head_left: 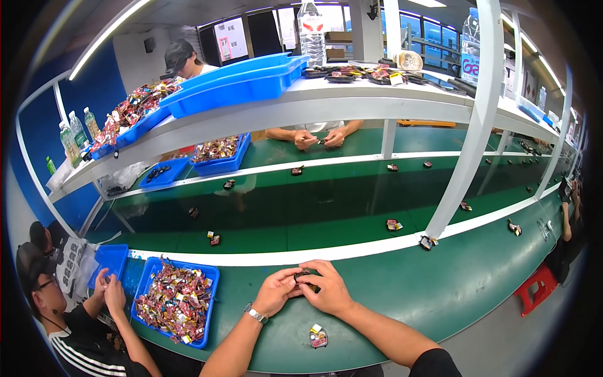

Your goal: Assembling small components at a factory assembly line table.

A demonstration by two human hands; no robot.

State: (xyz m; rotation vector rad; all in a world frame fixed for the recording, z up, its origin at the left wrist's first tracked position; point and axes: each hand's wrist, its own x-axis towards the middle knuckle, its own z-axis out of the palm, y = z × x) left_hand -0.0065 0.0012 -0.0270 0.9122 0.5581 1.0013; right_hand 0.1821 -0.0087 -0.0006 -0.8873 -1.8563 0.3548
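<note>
I am seeing my left hand [277, 291] and right hand [328, 289] meeting over the near edge of the green belt [440, 283], both pinching one small dark part [305, 280] between the fingertips, fingers curled narrow around it. A wristwatch [254, 313] is sitting on my left wrist. Going down in size: a long white shelf [352, 100] is arching over the belt, carrying two stacked blue trays [239, 78] and two clear water bottles [312, 31]. A blue bin [178, 301] just left of my hands is brimming with small red-and-gold wrapped parts. A smaller blue bin [110, 259] is lying beyond it, by a neighbour's hands [110, 289]. One small wrapped part with a yellow label [318, 337] is lying on the belt just below my hands.
</note>
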